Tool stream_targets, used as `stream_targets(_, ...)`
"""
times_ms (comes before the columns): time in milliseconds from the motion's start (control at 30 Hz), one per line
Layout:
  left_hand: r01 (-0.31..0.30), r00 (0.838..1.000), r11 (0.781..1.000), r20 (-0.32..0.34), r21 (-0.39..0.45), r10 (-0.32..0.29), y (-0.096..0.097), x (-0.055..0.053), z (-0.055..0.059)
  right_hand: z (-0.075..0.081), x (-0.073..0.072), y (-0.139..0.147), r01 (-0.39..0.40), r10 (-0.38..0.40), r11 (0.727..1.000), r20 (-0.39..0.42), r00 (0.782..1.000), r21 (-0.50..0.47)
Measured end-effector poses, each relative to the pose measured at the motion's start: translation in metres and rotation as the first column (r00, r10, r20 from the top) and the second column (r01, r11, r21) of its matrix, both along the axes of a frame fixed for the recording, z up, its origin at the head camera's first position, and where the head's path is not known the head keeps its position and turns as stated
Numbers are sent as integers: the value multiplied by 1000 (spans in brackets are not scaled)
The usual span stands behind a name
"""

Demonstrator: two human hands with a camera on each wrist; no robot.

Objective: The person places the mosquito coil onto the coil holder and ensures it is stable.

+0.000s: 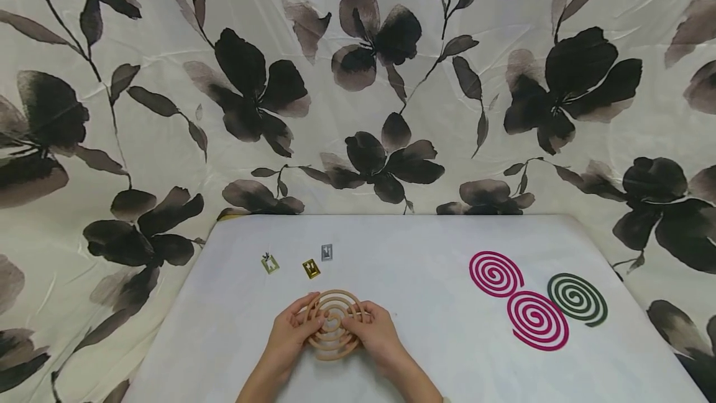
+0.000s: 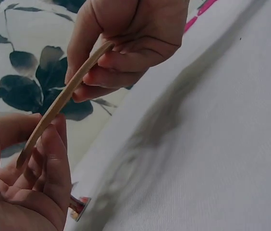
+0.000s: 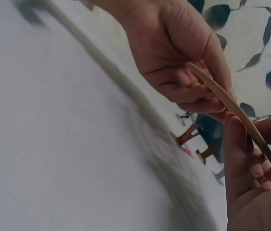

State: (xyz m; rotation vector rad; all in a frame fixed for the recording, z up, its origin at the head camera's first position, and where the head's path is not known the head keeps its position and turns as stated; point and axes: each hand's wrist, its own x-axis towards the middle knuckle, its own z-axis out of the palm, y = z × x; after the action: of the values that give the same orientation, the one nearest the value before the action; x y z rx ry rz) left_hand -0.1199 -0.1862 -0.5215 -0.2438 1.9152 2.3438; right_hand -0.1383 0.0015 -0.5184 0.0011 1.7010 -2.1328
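Observation:
A tan mosquito coil (image 1: 331,346) is raised off the table between both hands, its face turned up toward the head view. My left hand (image 1: 286,334) pinches its left side with the thumb on top and fingers beneath. On the opposite side my right hand (image 1: 381,336) pinches the rim the same way. Edge-on in the left wrist view, the coil (image 2: 64,98) looks thin and slightly bowed. In the right wrist view the coil (image 3: 231,103) slants between the two hands, its shadow falling on the table.
At the right lie two pink coils (image 1: 538,314) and a green coil (image 1: 569,293). Small metal stands, one yellow-green (image 1: 273,264), one gold (image 1: 311,268) and one silver (image 1: 327,247), sit beyond the hands on the white table (image 1: 425,254). Behind hangs flowered cloth (image 1: 313,111).

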Motion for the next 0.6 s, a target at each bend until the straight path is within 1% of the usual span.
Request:
stream_targets(100, 3, 1000, 1000, 2, -11, -3, -3, -2, -1, 1, -1, -3, -6, 6, 1000, -8, 1000, 22)
stream_targets(333, -3, 1000, 1000, -21, -28, 3, -10, -7, -2, 2, -3, -11, -8, 10, 998, -31, 999, 70)
stream_targets(500, -36, 999, 998, -25, -53, 35, -14, -10, -2, 4, -6, -17, -18, 19, 999, -33, 999, 31)
stream_targets(600, -58, 998, 996, -22, -73, 56, -17, -12, -2, 3, -8, -21, -21, 22, 999, -36, 999, 25)
